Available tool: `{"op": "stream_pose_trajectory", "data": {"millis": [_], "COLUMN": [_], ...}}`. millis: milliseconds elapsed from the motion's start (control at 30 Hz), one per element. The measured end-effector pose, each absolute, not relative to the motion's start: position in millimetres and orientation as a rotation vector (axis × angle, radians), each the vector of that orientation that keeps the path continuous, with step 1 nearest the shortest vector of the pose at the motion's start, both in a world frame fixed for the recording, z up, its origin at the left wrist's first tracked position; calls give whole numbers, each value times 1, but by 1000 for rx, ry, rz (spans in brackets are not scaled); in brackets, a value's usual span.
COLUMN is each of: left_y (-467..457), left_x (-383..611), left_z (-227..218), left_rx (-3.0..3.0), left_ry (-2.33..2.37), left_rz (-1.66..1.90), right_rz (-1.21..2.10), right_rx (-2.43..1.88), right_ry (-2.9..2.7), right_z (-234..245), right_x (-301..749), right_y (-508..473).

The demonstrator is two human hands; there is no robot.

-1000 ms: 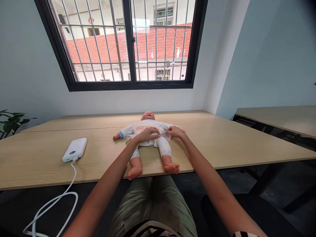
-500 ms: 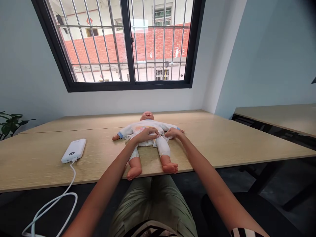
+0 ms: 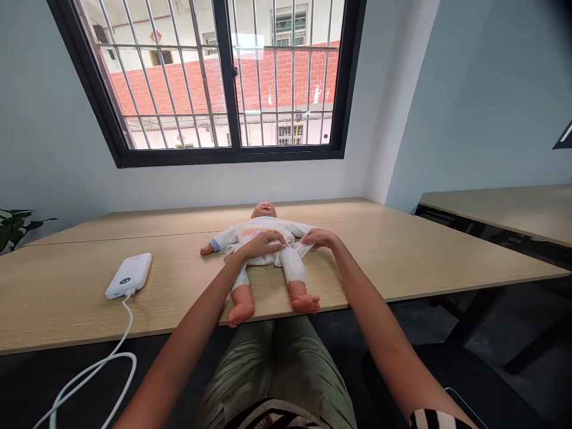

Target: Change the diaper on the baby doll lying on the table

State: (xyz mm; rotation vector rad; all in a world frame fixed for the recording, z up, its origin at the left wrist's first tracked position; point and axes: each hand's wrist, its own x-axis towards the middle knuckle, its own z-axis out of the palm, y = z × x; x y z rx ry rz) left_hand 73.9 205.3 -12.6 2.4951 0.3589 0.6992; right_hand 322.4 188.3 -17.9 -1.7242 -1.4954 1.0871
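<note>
A pink-skinned plastic baby doll (image 3: pixel 263 210) lies on its back at the middle of the pale wooden table (image 3: pixel 379 256), its feet near the front edge. Its white long-sleeved garment (image 3: pixel 263 227) with blue cuffs covers both arms and the torso, and white fabric covers the legs to the shins, leaving the feet bare. A loose white cloth flap (image 3: pixel 304 248) sticks out at the doll's side, and no fastening shows. The left hand (image 3: pixel 263 244) lies over the doll's belly, fingers curved on the cloth; whether they grip it, I cannot tell. The right hand (image 3: pixel 320 238) pinches the flap between its fingers. At left lies a white rounded power bank (image 3: pixel 128 275), its white cable (image 3: pixel 128 325) trailing off the table. A black-framed barred window (image 3: pixel 210 77) fills the upper middle.
</note>
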Motion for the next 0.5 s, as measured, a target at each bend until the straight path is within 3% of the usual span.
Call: {"op": "stream_pose_trajectory", "data": {"millis": [133, 300, 500], "left_y": [195, 168, 177], "left_x": [79, 99, 99], "left_z": [-4, 2, -8], "left_rx": [2668, 3022, 2929], "left_ry": [485, 680, 673], "left_rz": [532, 147, 484], "right_rz": [1272, 1233, 1223], "right_rx": [-1515, -1385, -1275], "right_ry": [-1247, -1049, -997], "right_z": [-16, -18, -21], "right_x": [310, 301, 301], "right_y": [186, 189, 190]}}
